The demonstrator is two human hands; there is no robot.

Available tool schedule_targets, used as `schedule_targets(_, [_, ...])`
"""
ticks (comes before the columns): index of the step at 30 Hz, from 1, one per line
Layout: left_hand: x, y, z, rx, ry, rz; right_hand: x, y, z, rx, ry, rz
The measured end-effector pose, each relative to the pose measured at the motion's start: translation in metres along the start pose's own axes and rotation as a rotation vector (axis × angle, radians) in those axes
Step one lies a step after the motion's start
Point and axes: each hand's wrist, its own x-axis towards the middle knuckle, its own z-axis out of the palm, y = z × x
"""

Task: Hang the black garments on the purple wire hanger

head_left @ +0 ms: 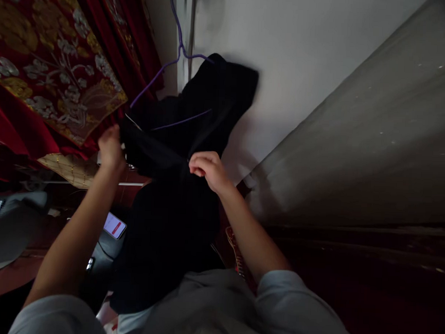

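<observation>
A dark garment (pixel 225 99) hangs in front of me on a purple wire hanger (pixel 179 51). One shoulder of the hanger is inside the cloth, and its lower bar crosses the garment's opening. My right hand (pixel 208 167) pinches the front edge of the garment near its middle, fingers closed. At the garment's left edge, my left hand (pixel 112 148) is closed on the dark cloth; its fingertips are partly hidden. The lower part of the dark cloth drapes down toward my body, too dark to make out its details.
Red cloth with gold and silver embroidery (pixel 65 74) hangs at the left. A metal pole (pixel 186 39) stands behind the hanger against a pale wall (pixel 303 38). A large grey panel (pixel 373 128) leans at the right. A lit phone (pixel 115 226) lies low at the left.
</observation>
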Motion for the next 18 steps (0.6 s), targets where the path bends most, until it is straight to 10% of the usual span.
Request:
schedule_targets(5, [-0.07, -0.01, 0.022, 0.062, -0.165, -0.089, -0.013, -0.023, -0.018, -0.239, -0.313, 0.145])
schedule_targets(11, [-0.074, 0.073, 0.028, -0.273, -0.208, 0.052, -0.012, -0.029, -0.004, -0.466, -0.038, -0.1])
schedule_targets(15, [-0.061, 0.124, 0.033, -0.452, -0.173, 0.216, -0.009, -0.025, 0.025, -0.239, -0.2, -0.05])
schedule_targets(18, [-0.058, 0.127, 0.034, -0.457, -0.269, 0.252, -0.007, -0.029, 0.034, -0.012, -0.028, 0.046])
